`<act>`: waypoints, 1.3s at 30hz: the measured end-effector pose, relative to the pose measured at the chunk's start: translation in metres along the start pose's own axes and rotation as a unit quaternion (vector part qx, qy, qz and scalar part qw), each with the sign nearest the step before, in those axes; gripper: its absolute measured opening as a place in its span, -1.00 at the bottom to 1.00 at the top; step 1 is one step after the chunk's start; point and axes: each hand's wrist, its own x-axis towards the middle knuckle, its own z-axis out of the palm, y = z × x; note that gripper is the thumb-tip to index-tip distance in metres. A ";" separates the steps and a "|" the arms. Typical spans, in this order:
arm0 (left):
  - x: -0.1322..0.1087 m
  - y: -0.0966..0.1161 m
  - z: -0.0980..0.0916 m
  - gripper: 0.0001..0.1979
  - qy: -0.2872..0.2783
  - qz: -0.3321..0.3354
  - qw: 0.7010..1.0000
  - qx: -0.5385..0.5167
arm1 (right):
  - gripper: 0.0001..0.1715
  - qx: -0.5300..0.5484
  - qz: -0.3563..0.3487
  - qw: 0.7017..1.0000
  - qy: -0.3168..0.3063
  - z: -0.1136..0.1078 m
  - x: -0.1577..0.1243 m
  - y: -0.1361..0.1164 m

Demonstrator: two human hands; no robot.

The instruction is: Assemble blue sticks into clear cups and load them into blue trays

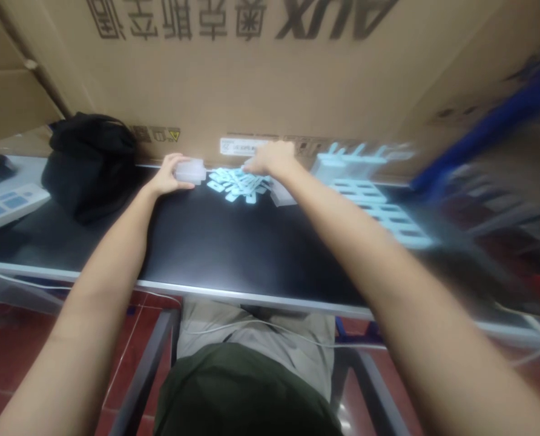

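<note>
My left hand (166, 175) is closed around a small translucent plastic box (190, 172) on the black tabletop, thumb on the near side and fingers on the far side. Just right of that box lies a loose pile of flat light-blue plastic pieces (236, 183). My right hand (272, 158) reaches over the right side of the pile with its fingers bent down and drawn together. Whatever is between those fingertips is blurred and partly hidden. Beneath my right wrist sits a second clear plastic box (283, 194), partly covered by the arm.
Light-blue racks with rectangular openings (397, 221) and a light-blue holder with upright prongs (342, 160) stand at the right. A black bag (91, 163) and a white box with blue panels (13, 203) are on the left. A large cardboard carton (252, 85) walls off the back.
</note>
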 end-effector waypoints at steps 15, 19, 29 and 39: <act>0.007 -0.004 0.000 -0.35 0.070 -0.064 0.992 -0.087 | -0.34 0.105 -0.284 0.953 0.029 0.028 -0.058 -0.054; 0.006 -0.007 0.001 -0.30 0.067 -0.073 0.991 -0.091 | -0.42 0.106 -0.372 0.917 0.095 0.043 -0.053 -0.081; 0.006 -0.009 0.004 -0.42 0.078 -0.084 0.989 -0.092 | -0.50 0.095 -0.330 0.927 0.152 0.063 -0.060 -0.097; 0.008 -0.010 0.005 -0.58 0.052 -0.119 0.987 -0.096 | -0.46 0.125 -0.317 0.928 0.150 0.073 -0.050 -0.107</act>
